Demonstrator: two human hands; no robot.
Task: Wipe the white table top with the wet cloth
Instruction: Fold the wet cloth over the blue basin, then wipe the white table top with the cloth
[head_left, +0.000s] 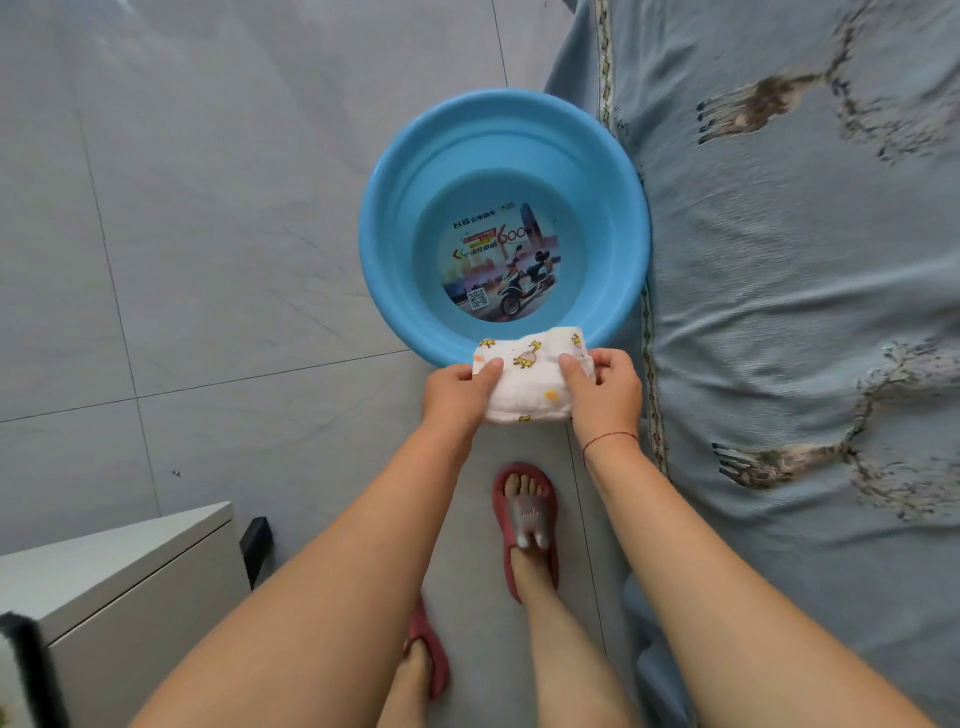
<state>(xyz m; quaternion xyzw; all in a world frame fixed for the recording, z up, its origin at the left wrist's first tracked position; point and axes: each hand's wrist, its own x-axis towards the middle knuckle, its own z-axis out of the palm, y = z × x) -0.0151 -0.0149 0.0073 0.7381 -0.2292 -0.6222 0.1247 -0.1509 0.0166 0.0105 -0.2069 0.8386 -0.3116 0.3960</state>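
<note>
Head view: a person stands and looks down at both hands above a grey tiled floor.
Bed cover: blue-grey patterned fabric fills the right side.
Basin: a blue plastic basin stands on the floor, touching the fabric edge; a printed scooter picture is on its bottom.
Table: a white table top shows only as a corner at the lower left, well apart from the hands.
Cloth: a folded white cloth with small yellow figures is held over the near rim of the basin.
Left hand: the left hand grips the cloth's left side, thumb on top.
Right hand: the right hand grips the right side, also thumb on top; a red string is on the wrist.
Slippers: red slippers are on both feet.
</note>
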